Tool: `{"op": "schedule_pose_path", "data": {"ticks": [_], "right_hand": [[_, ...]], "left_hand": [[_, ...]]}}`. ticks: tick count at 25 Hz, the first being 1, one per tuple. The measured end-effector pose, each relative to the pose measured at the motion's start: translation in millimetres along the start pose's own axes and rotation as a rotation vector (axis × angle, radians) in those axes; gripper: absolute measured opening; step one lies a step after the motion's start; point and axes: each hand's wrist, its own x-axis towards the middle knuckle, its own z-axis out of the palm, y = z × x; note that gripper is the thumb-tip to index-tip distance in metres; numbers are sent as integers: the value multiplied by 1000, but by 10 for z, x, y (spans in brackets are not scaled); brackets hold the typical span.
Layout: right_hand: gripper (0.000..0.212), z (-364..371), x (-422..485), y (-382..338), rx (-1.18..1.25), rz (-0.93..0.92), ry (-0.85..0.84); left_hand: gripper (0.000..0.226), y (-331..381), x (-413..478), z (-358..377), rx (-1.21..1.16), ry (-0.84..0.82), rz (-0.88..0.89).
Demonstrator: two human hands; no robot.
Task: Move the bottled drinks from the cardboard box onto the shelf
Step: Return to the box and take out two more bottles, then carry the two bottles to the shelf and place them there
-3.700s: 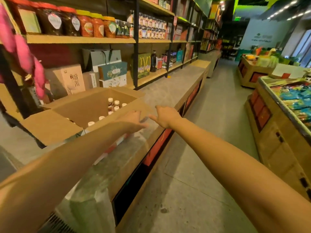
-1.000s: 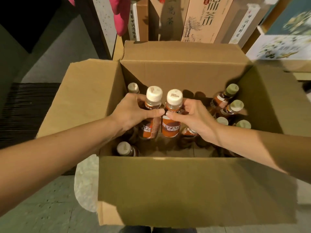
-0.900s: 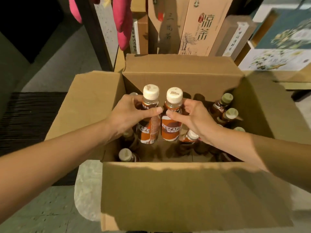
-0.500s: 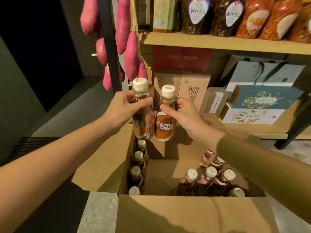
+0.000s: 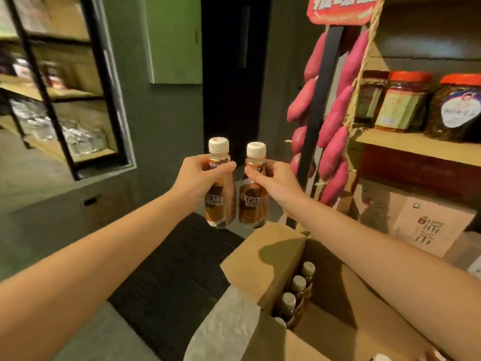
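Shop corner around a dark doorway [image 5: 231, 74]
Purple sweet potatoes [image 5: 334, 117] hang on a string below a red sign [image 5: 341, 9]; red-lidded jars [image 5: 400, 102] stand at right, and a black ribbed mat [image 5: 177, 267] lies on the floor.

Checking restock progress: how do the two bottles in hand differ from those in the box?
The held bottles are in the air, clear of the box, one in the left hand, one in the right hand; the boxed bottles stand in a row along its wall. Held bottles show labels; boxed bottles show mostly caps. All have pale caps.
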Motion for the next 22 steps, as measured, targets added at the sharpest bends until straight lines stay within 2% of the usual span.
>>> {"op": "schedule_pose_path", "data": {"ticks": [9, 11, 17, 22], "right_hand": [[19, 2340, 173, -834, 177, -152, -454], [21, 2951, 184, -1081, 209, -176, -532], [29, 4863, 308, -1807, 197, -310, -694], [28, 6255, 522, -2358, 269, -284, -756]], "left_hand": [[20, -393, -664, -2190, 25, 572, -152], [9, -491, -793, -2736, 39, 665, -164], [11, -776, -968, -4486, 78, 880, -162], [13, -1025, -816, -5867, 114, 969, -187]]}}
